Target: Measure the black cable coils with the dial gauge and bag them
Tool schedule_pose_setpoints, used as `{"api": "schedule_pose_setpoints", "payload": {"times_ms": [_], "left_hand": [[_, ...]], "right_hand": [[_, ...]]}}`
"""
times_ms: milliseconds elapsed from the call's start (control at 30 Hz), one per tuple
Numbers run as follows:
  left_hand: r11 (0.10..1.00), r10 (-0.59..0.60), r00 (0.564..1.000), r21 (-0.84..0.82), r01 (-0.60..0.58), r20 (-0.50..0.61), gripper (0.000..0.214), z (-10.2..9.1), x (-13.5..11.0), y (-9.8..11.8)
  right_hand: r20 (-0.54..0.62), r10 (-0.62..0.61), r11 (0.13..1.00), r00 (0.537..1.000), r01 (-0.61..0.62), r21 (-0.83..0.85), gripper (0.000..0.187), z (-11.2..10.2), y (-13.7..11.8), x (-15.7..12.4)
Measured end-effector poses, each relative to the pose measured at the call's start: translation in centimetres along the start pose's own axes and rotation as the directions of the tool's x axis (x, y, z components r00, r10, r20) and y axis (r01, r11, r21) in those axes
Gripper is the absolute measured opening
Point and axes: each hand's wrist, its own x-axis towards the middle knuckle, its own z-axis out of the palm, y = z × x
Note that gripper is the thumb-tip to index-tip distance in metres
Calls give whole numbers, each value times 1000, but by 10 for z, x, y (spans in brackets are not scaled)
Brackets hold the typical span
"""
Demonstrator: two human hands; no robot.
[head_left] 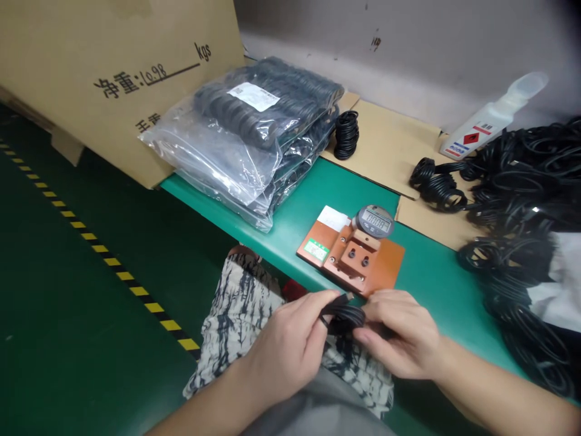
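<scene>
Two hands, one bundle of black rubber rings [345,316] – held over the lap, just off the green table's [295,218] near edge.
Fingers of the left hand [285,345] and right hand [399,339] pinch the bundle from opposite sides; an even grip at both ends should keep the loops together. The cardboard box [113,79] reads "净重: 10.98 kgs" – the digital gauge [374,221] display and the bottle [490,121] label are too small to read.

Left hand [285,348] and right hand [402,342] meet at centre, fingertips seemingly pinched closed.
</scene>
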Motion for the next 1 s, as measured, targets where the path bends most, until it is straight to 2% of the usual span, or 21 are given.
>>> {"api": "schedule_pose_setpoints", "payload": {"times_ms": [200, 333, 433, 533, 800, 933, 1000], "left_hand": [[974, -76, 997, -214, 79, 25, 50, -3, -2, 12], [874, -200, 973, -426, 232, 120, 50, 2, -5, 14], [783, -321, 921, -484, 390, 221, 41, 3, -5, 15], [718, -404, 853, -463, 519, 330, 36, -1, -3, 15], [666, -397, 825, -492, 561, 403, 33, 3, -3, 6], [595, -417, 795, -529, 605, 440, 23, -2, -4, 8], [521, -395, 776, -576, 631, 493, 17, -8, -3, 10]], "right_hand": [[-9, -4, 1000, 1000, 4, -4, 8, 2, 2, -2], [-40, 26, 999, 999, -25, 20, 16, 3, 1, -1], [-47, 36, 999, 998, -35, 38, 19, 4, 1, -1], [-48, 45, 998, 998, -43, 43, 18, 6, 1, -2], [-34, 51, 999, 998, -51, -11, 18, 9, 3, -7], [-36, 91, 995, 995, -90, 32, 13, 7, 0, -6], [-19, 98, 995, 995, -98, 16, 6, 6, -3, -5]]}}
